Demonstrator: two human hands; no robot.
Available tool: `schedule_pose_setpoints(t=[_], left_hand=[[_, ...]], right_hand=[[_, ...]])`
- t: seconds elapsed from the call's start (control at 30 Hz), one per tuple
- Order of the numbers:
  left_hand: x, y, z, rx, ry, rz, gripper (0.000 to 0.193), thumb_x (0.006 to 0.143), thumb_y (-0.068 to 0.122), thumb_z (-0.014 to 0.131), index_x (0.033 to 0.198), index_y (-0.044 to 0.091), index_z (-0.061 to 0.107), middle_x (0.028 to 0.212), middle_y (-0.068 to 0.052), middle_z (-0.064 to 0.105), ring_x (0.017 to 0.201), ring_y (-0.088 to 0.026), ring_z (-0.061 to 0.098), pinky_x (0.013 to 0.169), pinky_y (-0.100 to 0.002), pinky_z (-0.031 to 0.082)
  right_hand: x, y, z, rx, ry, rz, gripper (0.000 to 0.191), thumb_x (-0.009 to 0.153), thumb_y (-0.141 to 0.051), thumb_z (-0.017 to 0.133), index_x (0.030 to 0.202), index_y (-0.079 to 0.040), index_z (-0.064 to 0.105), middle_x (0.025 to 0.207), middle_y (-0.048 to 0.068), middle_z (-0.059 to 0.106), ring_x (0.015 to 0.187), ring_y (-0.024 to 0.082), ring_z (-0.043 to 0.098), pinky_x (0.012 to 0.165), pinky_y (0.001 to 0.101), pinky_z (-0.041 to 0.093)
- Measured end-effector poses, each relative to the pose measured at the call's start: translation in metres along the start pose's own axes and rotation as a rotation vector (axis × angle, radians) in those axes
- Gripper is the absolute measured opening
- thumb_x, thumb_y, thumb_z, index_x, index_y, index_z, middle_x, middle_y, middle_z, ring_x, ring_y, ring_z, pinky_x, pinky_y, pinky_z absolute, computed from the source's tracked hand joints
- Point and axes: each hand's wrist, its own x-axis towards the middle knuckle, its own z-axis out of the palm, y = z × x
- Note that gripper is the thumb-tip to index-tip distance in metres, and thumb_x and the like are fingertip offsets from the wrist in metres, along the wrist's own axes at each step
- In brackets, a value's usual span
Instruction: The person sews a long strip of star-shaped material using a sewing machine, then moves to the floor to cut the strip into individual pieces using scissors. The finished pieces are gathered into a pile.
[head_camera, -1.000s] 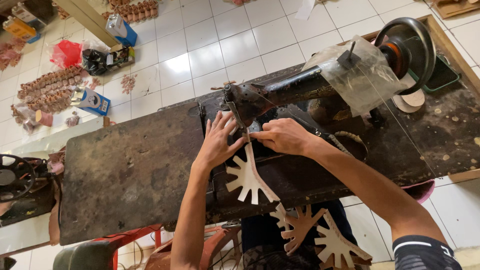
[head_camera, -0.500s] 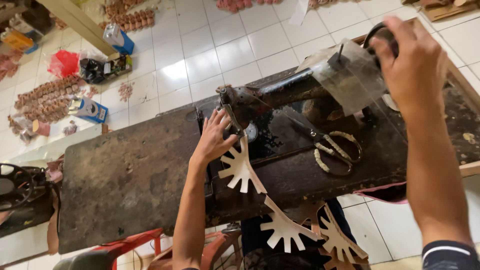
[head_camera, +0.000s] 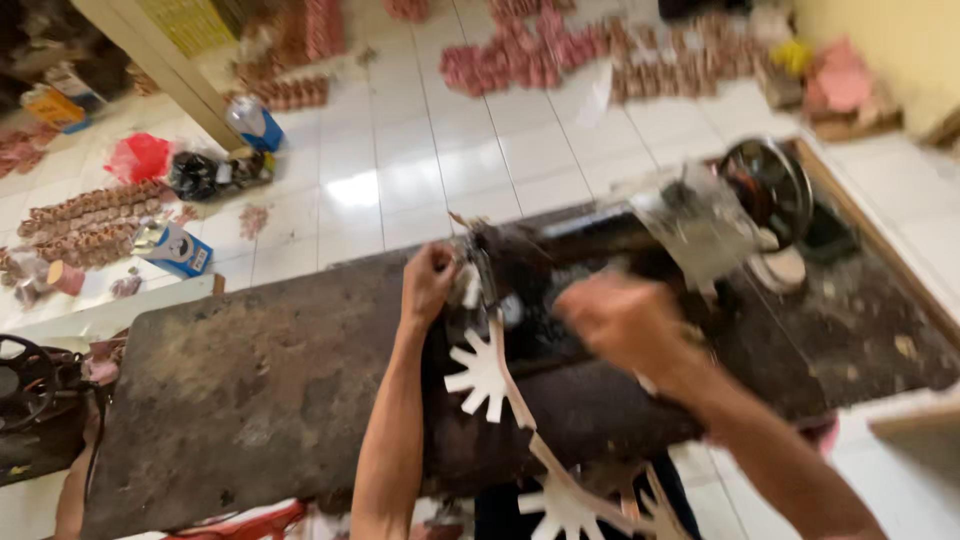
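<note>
Curled left hand (head_camera: 430, 285) at sewing machine (head_camera: 520, 270) needle

Both forearms are bare, with no sleeve showing anywhere along them. The left hand (head_camera: 428, 285) wears no glove, ring or watch that I can see. The right hand (head_camera: 625, 322) is too blurred to make out more.

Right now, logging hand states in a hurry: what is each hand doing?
Left hand: closed at the sewing machine head, above the white fan-shaped strip.
Right hand: blurred, cannot be told.
</note>
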Motion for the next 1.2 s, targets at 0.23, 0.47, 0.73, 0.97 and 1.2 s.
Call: schedule_pose_setpoints(t=[0.23,0.47,0.73,0.97,1.2], left_hand=[[-0.007,-0.03,-0.044,-0.834,-0.13,-0.255,0.035,0.091,0.003,0.064,0.125,-0.003,0.062,0.101,-0.012,0.07,0.088,-0.018,0.068,0.073,-0.029,0.057],[-0.011,-0.035,-0.058,-0.924,-0.314,-0.314,0.055,0.087,0.006,0.057,0.14,-0.005,0.057,0.121,-0.016,0.073,0.103,-0.024,0.073,0.088,-0.035,0.063],[-0.017,-0.009,-0.06,-0.983,-0.239,-0.267,0.066,0.085,-0.006,0.059,0.15,0.003,0.047,0.137,-0.023,0.062,0.113,-0.032,0.071,0.092,-0.043,0.061],[-0.019,-0.01,-0.055,-0.928,-0.189,-0.258,0.07,0.083,-0.007,0.057,0.152,0.002,0.049,0.142,-0.015,0.064,0.115,-0.027,0.072,0.094,-0.041,0.059],[-0.015,-0.02,-0.05,-0.821,-0.116,-0.242,0.056,0.09,0.009,0.074,0.143,-0.002,0.058,0.127,-0.017,0.071,0.106,-0.023,0.074,0.09,-0.039,0.064]], right_hand=[[0.049,0.051,0.151,0.471,-0.49,0.484,0.03,0.1,-0.023,0.066,0.128,-0.012,0.067,0.114,0.006,0.074,0.093,0.017,0.074,0.082,0.0319,0.061],[0.039,0.075,0.199,0.811,-0.43,0.316,0.035,0.102,-0.017,0.063,0.136,-0.007,0.06,0.126,0.007,0.071,0.111,0.017,0.069,0.098,0.0335,0.056],[0.035,0.078,0.211,0.814,-0.39,0.227,0.04,0.101,-0.011,0.063,0.14,-0.003,0.055,0.131,0.009,0.069,0.123,0.018,0.066,0.108,0.035,0.052],[0.031,0.073,0.206,0.839,-0.319,0.232,0.035,0.098,-0.011,0.069,0.131,-0.002,0.063,0.124,0.009,0.074,0.117,0.019,0.069,0.104,0.0363,0.056],[0.036,0.063,0.2,0.737,-0.384,0.472,0.03,0.097,-0.017,0.071,0.124,-0.005,0.072,0.116,0.006,0.078,0.109,0.015,0.074,0.095,0.0347,0.061]])
